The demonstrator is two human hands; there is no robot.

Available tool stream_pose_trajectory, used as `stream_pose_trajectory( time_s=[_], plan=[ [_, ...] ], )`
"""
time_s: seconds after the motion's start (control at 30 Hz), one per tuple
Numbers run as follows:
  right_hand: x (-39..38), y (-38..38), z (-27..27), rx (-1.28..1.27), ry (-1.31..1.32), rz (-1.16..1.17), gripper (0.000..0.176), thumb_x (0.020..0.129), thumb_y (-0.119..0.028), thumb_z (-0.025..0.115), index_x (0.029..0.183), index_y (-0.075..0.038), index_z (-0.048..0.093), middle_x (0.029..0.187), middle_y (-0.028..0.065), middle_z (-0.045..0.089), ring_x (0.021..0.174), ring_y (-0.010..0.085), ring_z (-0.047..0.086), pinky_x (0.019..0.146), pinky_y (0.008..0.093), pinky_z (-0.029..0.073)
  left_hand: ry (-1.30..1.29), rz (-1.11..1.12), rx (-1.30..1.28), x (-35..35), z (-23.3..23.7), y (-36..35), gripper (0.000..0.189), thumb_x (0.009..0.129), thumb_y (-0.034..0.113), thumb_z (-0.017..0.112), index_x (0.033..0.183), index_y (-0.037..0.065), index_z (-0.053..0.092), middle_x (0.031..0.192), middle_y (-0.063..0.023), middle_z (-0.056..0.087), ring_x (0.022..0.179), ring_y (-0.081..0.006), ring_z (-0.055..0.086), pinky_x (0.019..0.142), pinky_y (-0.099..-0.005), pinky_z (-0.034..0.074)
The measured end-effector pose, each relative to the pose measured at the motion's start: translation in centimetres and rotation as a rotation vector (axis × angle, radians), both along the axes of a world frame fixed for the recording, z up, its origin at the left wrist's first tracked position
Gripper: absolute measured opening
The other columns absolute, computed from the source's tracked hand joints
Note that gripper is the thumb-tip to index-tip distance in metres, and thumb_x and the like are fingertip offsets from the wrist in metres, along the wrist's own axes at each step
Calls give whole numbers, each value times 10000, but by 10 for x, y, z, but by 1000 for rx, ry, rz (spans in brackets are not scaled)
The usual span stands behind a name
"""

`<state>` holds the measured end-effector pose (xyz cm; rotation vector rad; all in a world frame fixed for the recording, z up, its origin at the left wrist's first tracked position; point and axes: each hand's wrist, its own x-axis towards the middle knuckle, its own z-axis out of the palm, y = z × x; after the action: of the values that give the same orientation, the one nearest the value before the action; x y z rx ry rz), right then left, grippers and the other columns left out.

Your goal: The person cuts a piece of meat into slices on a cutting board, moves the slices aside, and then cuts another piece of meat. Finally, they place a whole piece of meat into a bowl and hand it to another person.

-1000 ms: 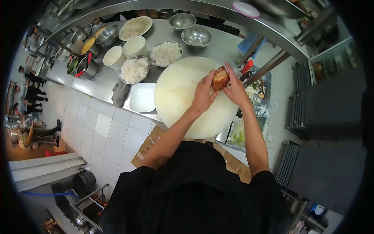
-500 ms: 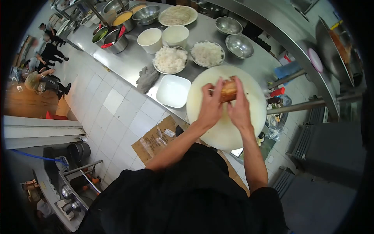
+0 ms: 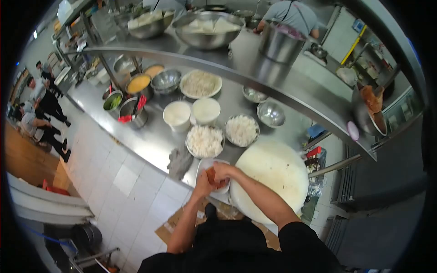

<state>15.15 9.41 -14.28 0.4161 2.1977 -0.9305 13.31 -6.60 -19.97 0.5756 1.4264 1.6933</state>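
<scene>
Both hands are over a square white dish (image 3: 205, 164) at the front edge of the steel counter. Between them is a reddish-brown piece of roasted meat (image 3: 210, 174), partly hidden by the fingers. My left hand (image 3: 203, 184) grips it from the left side. From the right, my right hand (image 3: 223, 171) reaches across with its fingers curled onto the meat. A round, pale cutting board (image 3: 273, 177), with a few dark crumbs on it, lies to the right of the dish.
Behind the dish stand two bowls of rice (image 3: 205, 141) (image 3: 241, 130) and two white tubs (image 3: 177, 114) (image 3: 206, 110). A grey cloth (image 3: 180, 163) lies left of the dish. Overhead, a steel shelf (image 3: 236, 63) carries large metal bowls and a pot. Other people are in the background.
My hands have carried the meat left from the cutting board to the white dish. The head view has tilted up, bringing the shelf and its bowls into sight.
</scene>
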Motion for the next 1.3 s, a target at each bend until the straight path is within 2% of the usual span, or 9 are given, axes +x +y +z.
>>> stream_pose_trajectory(
  time_s=[0.1,0.27,0.33,0.43,0.57,0.7,0.87,0.93,1.3],
  plan=[
    [-7,2,22,-49,-46,-74,810,648,-94,785,1324,85,377,1040,251,655,693,287,706,498,377,589,97,-6,-18,-14,-58,-1,640,678,57,819,1190,-79,460,1154,-229,651,1082,-331,653,898,-385,525],
    [-9,12,9,-84,-66,4,873,685,-102,747,1432,59,324,1104,234,643,722,283,710,492,363,579,368,-31,-521,-17,17,-18,705,671,149,830,1216,-64,435,1074,-276,653,1057,-416,646,877,-421,522],
    [-3,26,-13,88,291,140,731,692,-249,738,1334,15,512,1145,249,652,896,351,692,752,438,569,526,-72,-601,-14,32,-29,748,707,202,810,1291,-39,410,1042,-285,664,1028,-442,641,871,-457,517],
    [-2,52,21,297,344,266,295,720,-323,725,862,-64,719,839,180,699,823,355,682,698,471,511,604,145,-639,-4,46,-53,529,791,169,732,1277,13,593,1012,-183,689,954,-361,670,828,-446,527],
    [5,75,70,213,489,208,201,776,-211,720,872,-35,708,819,156,706,786,319,687,707,434,525,687,363,-730,-9,47,-67,357,843,137,631,1170,-5,622,866,-205,698,824,-373,684,755,-447,542],
    [-4,90,87,160,406,160,217,798,-222,705,903,-32,705,876,164,717,844,323,689,751,414,529,44,94,-645,-15,-2,-47,248,953,147,524,1093,-36,613,855,-124,679,679,-170,676,564,-321,553],
    [-29,105,87,53,466,170,224,822,-203,717,943,-16,706,865,145,718,808,281,687,741,387,527,869,182,-487,-19,-45,-52,265,948,157,502,1050,-73,589,877,-193,664,704,-257,682,542,-355,551],
    [-37,107,103,-27,467,38,244,829,-188,717,977,6,702,839,117,710,763,227,661,735,355,525,337,111,-565,-16,-11,-53,289,951,161,479,1061,-86,582,882,-224,660,714,-290,680,557,-378,540],
    [-131,43,139,-351,558,-152,222,899,-129,672,1077,5,673,863,31,677,748,99,604,675,266,504,335,215,-535,-48,44,-178,316,950,192,468,1096,-57,596,1005,-316,644,1004,-468,622,901,-484,478]
  ],
)
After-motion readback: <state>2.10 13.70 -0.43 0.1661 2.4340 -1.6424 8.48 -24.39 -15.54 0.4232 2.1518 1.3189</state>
